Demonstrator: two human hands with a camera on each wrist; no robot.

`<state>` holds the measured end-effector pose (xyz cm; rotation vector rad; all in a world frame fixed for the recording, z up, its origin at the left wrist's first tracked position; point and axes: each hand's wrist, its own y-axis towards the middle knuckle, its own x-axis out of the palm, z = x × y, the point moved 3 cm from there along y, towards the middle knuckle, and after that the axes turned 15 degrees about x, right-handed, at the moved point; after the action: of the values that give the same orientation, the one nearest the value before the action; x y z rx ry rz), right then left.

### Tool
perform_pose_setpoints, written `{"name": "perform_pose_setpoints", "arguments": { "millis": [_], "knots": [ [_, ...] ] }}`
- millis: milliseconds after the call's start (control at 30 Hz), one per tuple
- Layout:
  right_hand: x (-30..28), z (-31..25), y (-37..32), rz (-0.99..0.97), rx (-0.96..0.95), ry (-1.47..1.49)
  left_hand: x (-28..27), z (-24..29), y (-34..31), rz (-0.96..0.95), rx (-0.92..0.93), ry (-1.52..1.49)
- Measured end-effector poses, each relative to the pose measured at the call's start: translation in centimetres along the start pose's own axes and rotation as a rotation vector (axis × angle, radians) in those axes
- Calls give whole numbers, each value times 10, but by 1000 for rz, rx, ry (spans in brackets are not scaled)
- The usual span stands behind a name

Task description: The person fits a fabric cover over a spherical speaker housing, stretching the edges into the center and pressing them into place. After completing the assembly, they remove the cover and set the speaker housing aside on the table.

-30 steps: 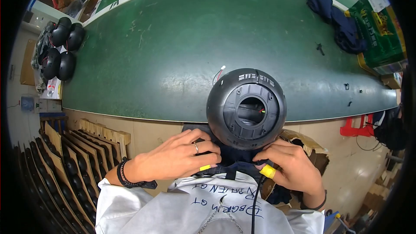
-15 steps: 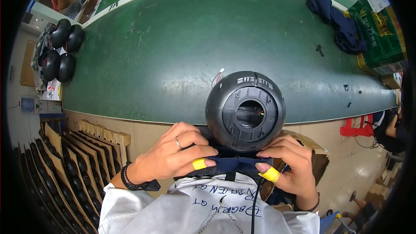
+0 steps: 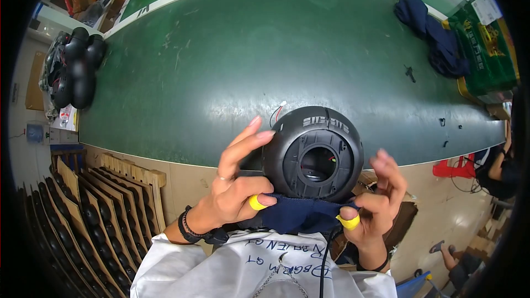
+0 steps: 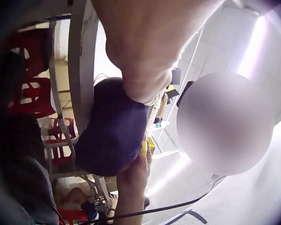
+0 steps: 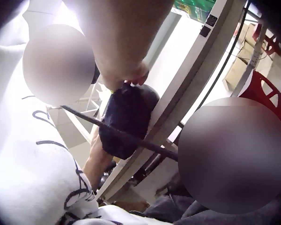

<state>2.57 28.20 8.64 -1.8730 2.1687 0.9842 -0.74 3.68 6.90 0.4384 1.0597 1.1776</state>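
Observation:
A round black plastic shell (image 3: 293, 164) with a ring-shaped opening on top sits at the near edge of the green table. Dark blue fabric (image 3: 301, 213) lies along its near side, and in the left wrist view this fabric (image 4: 112, 133) wraps the shell's underside. My left hand (image 3: 234, 182) pinches the fabric's edge between thumb and index finger, its other fingers raised beside the shell. On the other side my right hand (image 3: 378, 204) pinches the same edge, outer fingers lifted away. Both thumbs wear yellow tape.
A wire with a white connector (image 3: 282, 104) lies behind the shell on the green table (image 3: 182, 88). Black round parts (image 3: 80, 72) are stacked at far left, above cardboard-divided racks (image 3: 105, 215). Dark blue cloth (image 3: 433, 36) and a green box (image 3: 483, 49) occupy the right end.
Both hands have moved up along the shell's sides with the fabric edge, and their outer fingers have spread upward. More blue fabric now shows between the thumbs. The shell sits slightly lower in view.

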Motion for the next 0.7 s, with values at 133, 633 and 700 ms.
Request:
{"name": "perform_pose_setpoints", "arguments": {
  "millis": [133,633,700],
  "knots": [
    [15,22,23,-34,210,357,14,-14,8,50,-43,-217],
    [6,41,46,-141,179,324,18,-42,35,194,-234,-278],
    [8,39,52,-170,310,349,16,-51,37,125,-251,-531]
  ]
}}
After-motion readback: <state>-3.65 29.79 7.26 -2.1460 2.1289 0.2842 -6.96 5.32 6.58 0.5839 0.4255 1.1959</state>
